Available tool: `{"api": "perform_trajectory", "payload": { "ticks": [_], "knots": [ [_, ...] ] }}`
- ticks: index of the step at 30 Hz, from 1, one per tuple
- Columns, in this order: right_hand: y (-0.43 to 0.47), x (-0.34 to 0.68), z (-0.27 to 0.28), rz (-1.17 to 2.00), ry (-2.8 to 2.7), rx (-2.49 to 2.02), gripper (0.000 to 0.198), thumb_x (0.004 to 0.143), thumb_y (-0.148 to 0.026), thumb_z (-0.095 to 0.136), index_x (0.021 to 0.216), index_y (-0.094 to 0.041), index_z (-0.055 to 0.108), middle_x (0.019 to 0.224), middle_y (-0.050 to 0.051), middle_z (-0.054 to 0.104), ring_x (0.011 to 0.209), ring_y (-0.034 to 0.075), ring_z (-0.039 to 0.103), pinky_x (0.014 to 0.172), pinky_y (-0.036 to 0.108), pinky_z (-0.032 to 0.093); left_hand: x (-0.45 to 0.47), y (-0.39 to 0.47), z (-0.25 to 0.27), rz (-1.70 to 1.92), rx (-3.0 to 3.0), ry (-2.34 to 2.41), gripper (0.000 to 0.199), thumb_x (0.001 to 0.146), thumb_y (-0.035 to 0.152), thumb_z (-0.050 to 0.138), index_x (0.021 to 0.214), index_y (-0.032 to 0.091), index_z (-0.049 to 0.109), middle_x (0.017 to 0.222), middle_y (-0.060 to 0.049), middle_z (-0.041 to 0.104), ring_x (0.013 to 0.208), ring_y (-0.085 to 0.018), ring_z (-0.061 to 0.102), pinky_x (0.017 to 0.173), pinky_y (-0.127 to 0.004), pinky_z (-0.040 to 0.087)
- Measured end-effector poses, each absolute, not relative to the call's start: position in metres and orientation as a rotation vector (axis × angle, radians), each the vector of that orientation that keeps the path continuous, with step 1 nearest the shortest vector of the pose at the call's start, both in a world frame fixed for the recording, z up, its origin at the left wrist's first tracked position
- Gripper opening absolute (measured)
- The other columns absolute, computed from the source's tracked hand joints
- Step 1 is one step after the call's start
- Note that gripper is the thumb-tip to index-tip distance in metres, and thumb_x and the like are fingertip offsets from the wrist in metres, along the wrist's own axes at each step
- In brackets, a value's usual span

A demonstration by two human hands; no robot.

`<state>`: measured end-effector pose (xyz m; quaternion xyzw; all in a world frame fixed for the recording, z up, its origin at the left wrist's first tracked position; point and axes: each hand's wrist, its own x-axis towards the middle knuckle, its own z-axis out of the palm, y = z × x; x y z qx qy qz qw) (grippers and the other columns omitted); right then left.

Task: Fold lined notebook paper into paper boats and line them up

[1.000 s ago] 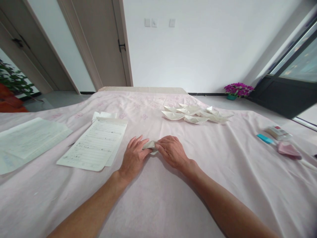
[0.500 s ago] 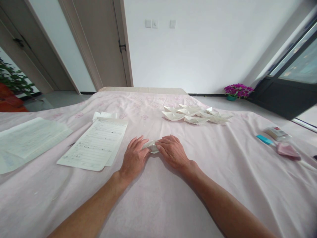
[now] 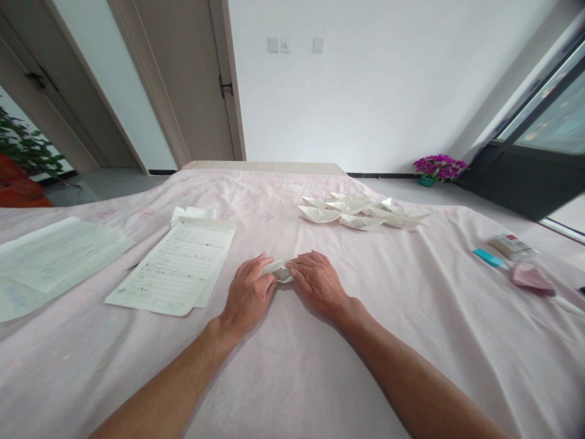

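Since the left hand (image 3: 247, 285) and right hand (image 3: 319, 281) pinch opposite ends of a small folded paper (image 3: 282, 272) over the pink cloth (image 3: 283, 366), nearer and left of those paper boats (image 3: 361, 221), I'd call this the shaping step; next move probably wants light, even finger pressure.

Bright, diffuse light; faint shadows beside forearms (image 3: 170, 379); doors (image 3: 183, 79) lean (wide-angle distortion); folded paper (image 3: 282, 272) and handwriting (image 3: 185, 262) soft.
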<state>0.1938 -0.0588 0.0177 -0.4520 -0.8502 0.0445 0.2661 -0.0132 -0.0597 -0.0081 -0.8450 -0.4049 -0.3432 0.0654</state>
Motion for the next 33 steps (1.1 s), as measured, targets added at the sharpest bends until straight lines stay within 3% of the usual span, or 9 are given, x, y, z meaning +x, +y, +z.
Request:
{"api": "perform_trajectory", "payload": {
  "ticks": [14, 21, 33],
  "knots": [
    [-0.06, 0.2, 0.016, 0.097, -2.178, -1.232, 0.034, 0.102, -0.033, 0.039, 0.107, -0.026, 0.071, 0.122, 0.005, 0.065, 0.112, 0.022, 0.057, 0.108, 0.047, 0.032, -0.016, -0.061, -0.005, -1.103, -2.49, -1.317, 0.026, 0.08, 0.006, 0.061, 0.1, 0.022, 0.066, 0.133, -0.011, 0.055, 0.129, -0.03, 0.049, 0.102, -0.05, 0.047],
    [-0.059, 0.204, 0.015, 0.114, -2.077, -1.23, 0.033, 0.102, -0.033, 0.039, 0.106, -0.024, 0.071, 0.119, 0.005, 0.067, 0.107, 0.022, 0.059, 0.099, 0.042, 0.04, -0.017, -0.06, -0.009, -1.154, -2.487, -1.42, 0.036, 0.078, -0.003, 0.052, 0.104, 0.021, 0.062, 0.132, -0.011, 0.054, 0.126, -0.027, 0.052, 0.102, -0.047, 0.049],
    [-0.059, 0.209, 0.007, 0.152, -2.017, -1.167, 0.022, 0.095, -0.024, 0.051, 0.106, -0.025, 0.07, 0.115, 0.005, 0.067, 0.103, 0.019, 0.063, 0.092, 0.035, 0.046, -0.022, -0.059, -0.013, -1.323, -2.474, -1.452, 0.036, 0.08, -0.003, 0.044, 0.099, 0.021, 0.063, 0.126, -0.009, 0.054, 0.121, -0.023, 0.055, 0.1, -0.041, 0.051]
  ]
}}
